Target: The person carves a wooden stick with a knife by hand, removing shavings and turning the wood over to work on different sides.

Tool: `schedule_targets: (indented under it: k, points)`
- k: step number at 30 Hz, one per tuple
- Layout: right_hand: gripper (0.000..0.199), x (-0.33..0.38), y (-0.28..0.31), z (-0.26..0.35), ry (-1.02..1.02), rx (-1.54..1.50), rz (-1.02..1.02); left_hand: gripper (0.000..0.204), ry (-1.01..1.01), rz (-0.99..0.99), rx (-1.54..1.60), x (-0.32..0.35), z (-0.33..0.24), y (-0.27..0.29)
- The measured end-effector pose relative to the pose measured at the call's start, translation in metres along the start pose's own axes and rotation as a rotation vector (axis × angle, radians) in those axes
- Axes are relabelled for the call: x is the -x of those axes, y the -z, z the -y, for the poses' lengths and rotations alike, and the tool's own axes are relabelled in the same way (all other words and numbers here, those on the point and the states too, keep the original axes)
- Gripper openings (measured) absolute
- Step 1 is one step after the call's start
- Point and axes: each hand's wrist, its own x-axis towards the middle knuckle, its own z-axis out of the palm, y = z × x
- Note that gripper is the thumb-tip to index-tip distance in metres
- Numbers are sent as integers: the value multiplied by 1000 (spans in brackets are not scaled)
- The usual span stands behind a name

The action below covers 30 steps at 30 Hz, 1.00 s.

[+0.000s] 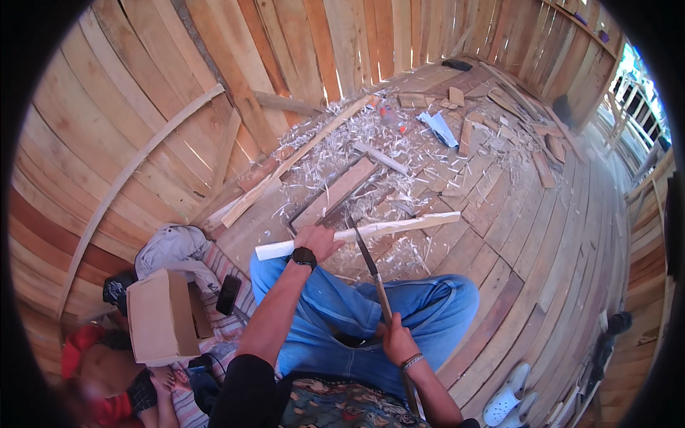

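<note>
Plank floor (542,235) and curved plank walls (107,143); pale shavings (357,143) and offcuts litter the floor ahead. A cardboard box (160,317), a dark phone (228,294) and bundled cloth (175,246) lie at the left. The left hand (319,240) grips a pale stick (364,232) across the knees, long axis left to right. The right hand (397,341) is closed on a long-handled blade (371,267), tip pointing away onto the stick.

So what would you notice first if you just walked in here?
First the pale wooden stick across the middle, gripped by the left hand while the right hand holds a long blade against it. Behind, white wood shavings litter the plank floor.
</note>
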Motion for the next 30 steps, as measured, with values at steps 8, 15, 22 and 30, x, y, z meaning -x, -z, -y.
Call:
schedule_targets:
  k: [8, 15, 22, 30]
  points:
    - [34, -35, -5, 9, 9, 104, -13, 48, -39, 3, 3, 0, 1, -2]
    - [28, -86, -10, 25, -24, 99, -52, 49, -6, -9, 28, -4, 0, 0]
    - [27, -72, -5, 33, -50, 153, -81, 49, 15, 24, 34, -4, 0, -4]
    - [27, 15, 6, 26, -47, 100, -82, 53, 9, 4, 21, -2, -10, 1]
